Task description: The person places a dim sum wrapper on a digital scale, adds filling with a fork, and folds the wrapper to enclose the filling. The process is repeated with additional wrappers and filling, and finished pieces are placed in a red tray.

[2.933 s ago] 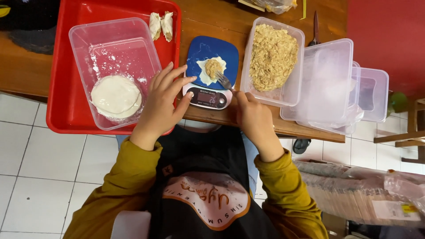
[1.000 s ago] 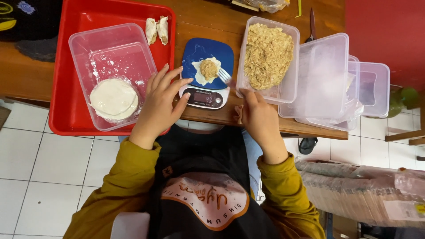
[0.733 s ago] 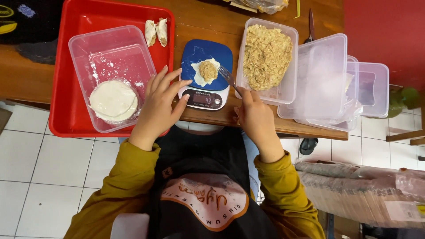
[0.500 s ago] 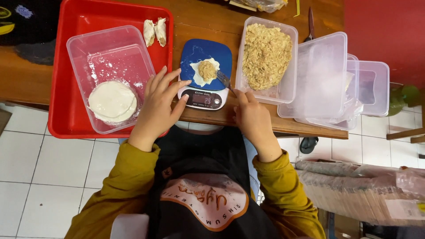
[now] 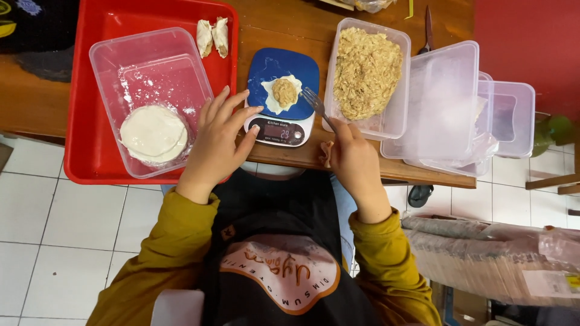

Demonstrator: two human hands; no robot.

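Observation:
A blue kitchen scale (image 5: 279,69) stands on the wooden table, carrying a round dough wrapper (image 5: 272,102) with a lump of minced filling (image 5: 284,92) on it. My left hand (image 5: 219,140) rests open beside the scale's left edge, fingers spread and touching its white front. My right hand (image 5: 352,163) holds a metal fork (image 5: 315,102) whose tines hover at the scale's right edge, between the wrapper and a clear tub of minced filling (image 5: 366,72).
A red tray (image 5: 96,90) on the left holds a clear tub (image 5: 154,66) with a stack of round wrappers (image 5: 153,133) and two folded dumplings (image 5: 212,36). Empty clear tubs and lids (image 5: 450,102) are stacked at the right. Below is a white tiled floor.
The filling lump on the wrapper sits more centred and rounded than before. The fork has drawn back from the wrapper to the scale's right edge. My left hand has stayed by the scale.

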